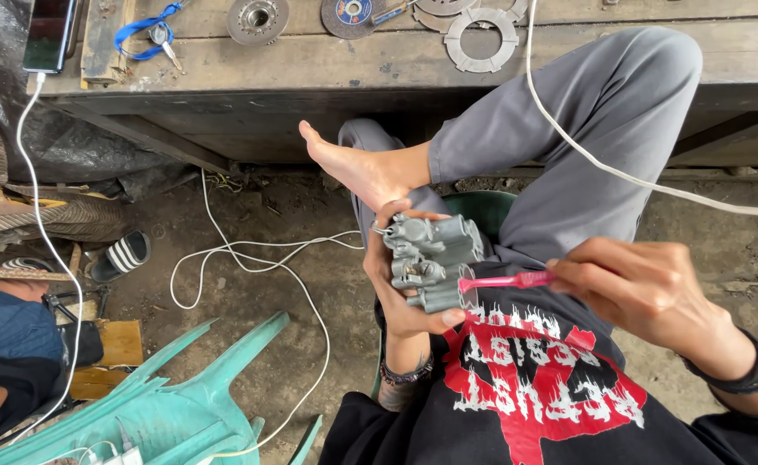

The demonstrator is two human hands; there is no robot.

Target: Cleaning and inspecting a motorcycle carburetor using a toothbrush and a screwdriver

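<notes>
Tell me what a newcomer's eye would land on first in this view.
The grey metal carburettor in the centre, clasped in the left hand, with the right hand pushing a pink toothbrush against its lower opening. Next comes the bare foot crossed over the knee just above it. Round metal discs lie on the wooden bench along the top, and a toppled green plastic chair lies at lower left.

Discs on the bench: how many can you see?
4: grey hub disc, dark cutting disc, toothed ring, and a plate cut off by the frame. More may lie beyond.
</notes>
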